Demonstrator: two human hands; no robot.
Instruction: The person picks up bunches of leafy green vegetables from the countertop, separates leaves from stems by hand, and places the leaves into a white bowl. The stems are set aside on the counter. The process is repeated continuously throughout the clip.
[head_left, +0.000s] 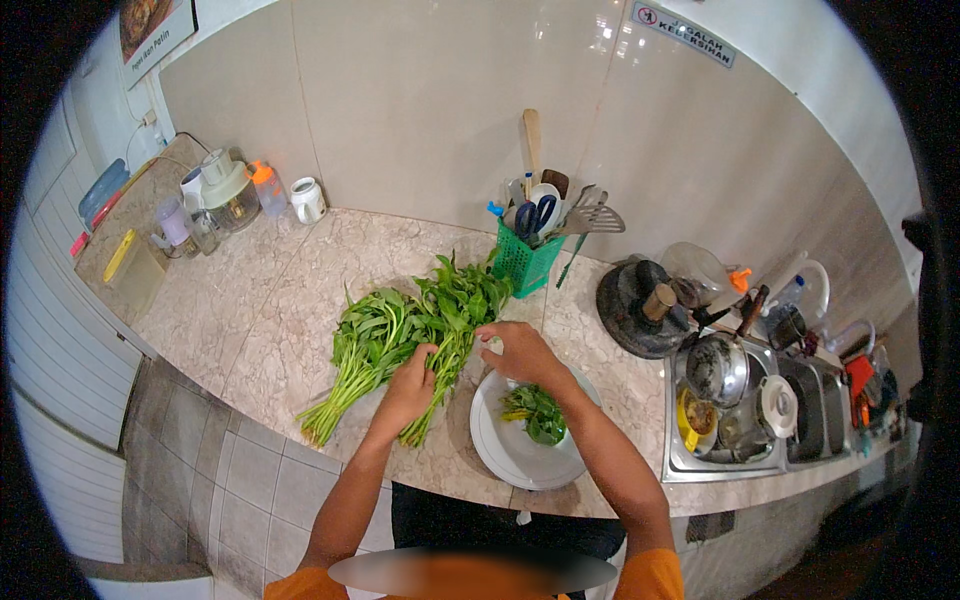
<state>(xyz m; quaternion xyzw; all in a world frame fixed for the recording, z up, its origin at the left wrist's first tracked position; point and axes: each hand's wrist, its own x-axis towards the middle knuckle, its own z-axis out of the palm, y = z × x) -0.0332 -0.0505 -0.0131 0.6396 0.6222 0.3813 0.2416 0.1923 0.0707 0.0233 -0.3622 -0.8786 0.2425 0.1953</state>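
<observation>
Two bunches of long-stemmed leafy greens lie side by side on the marble-look counter, the left bunch (352,362) untouched by my right hand. My left hand (408,388) is closed around stems of the right bunch (463,305), between the two. Close to that bunch's right side, my right hand (522,352) has its fingers pinched together; what they hold, if anything, is too small to make out. Below my right forearm stands a wide white bowl (500,458) with a small heap of plucked green leaves (540,412) in it, partly covered by the arm.
Behind the greens stands a green utensil basket (525,265) full of spatulas and scissors. A dark stone mortar (640,325) is to the right, beside a steel sink (680,465) holding a kettle and dishes. A blender jug (228,190), bottles and a white mug (308,200) stand back left.
</observation>
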